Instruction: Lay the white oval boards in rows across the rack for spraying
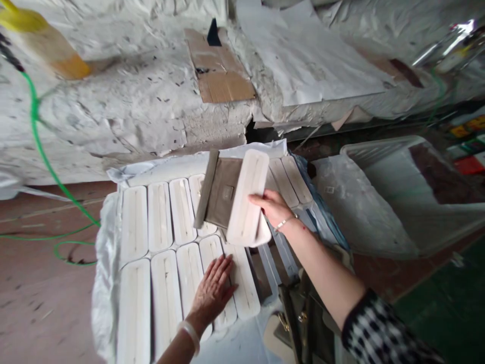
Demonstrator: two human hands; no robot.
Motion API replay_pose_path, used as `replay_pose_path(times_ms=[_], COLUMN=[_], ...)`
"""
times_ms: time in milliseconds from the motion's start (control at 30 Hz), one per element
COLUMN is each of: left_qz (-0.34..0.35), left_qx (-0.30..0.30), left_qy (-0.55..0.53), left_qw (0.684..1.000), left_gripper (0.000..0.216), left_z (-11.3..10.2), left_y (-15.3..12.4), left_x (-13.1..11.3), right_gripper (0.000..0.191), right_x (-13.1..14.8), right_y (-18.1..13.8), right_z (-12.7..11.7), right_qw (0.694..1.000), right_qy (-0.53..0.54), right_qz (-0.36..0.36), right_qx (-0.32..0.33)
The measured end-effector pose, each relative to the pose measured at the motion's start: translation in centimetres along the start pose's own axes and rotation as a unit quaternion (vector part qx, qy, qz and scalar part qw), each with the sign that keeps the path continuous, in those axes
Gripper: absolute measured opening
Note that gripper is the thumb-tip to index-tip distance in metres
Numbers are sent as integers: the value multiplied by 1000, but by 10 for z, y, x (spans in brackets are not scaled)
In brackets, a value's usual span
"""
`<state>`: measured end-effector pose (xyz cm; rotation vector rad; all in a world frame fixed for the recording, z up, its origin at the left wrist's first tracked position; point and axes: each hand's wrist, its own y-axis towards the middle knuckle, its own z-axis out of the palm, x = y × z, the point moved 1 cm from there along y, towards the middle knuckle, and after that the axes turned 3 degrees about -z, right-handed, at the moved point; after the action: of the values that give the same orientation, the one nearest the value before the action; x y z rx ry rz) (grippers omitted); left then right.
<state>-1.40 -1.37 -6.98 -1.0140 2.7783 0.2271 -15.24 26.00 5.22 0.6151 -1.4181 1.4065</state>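
Note:
My right hand (273, 208) grips a white, rounded-edge box with a taupe inner panel (231, 194) and holds it tilted above a packed carton. My left hand (212, 289) lies flat, fingers spread, on the front row of white boxes (162, 288) that stand on edge in the carton. A second row of the same white boxes (159, 216) fills the back of the carton. A white liner sheet (102, 273) wraps the carton's sides. Beside my left hand, a gap (261, 273) shows at the right end of the front row.
A white-crusted workbench (125, 101) with a cardboard piece (217, 71) runs across the back. A green hose (38, 136) loops on the reddish floor at left. A clear plastic bin (409, 202) lies at right. A yellow-capped bottle (41, 40) is at top left.

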Motion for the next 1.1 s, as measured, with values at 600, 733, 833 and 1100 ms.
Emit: replay_pose_path(times_ms=[600,733,833,1100], left_qz=[5,3,6,-37], left_qx=[-22,-2,1,7], left_qy=[-32,-30,-27,-20], left_qw=[999,1000,1000,999], left_gripper=[71,71,69,57], left_z=[11,14,14,5], left_y=[-2,-3,-3,4], left_x=[0,0,0,-14], right_gripper=[81,69,56,42], right_x=[-121,-145,-149,-93], right_y=[-233,-238,-225,-197], right_z=[-289,-289,-295,-284], right_qw=[545,496,494,515], right_qy=[-829,-832,-805,-718], right_qz=[-114,-216,-277,-408], right_qx=[48,125,176,232])
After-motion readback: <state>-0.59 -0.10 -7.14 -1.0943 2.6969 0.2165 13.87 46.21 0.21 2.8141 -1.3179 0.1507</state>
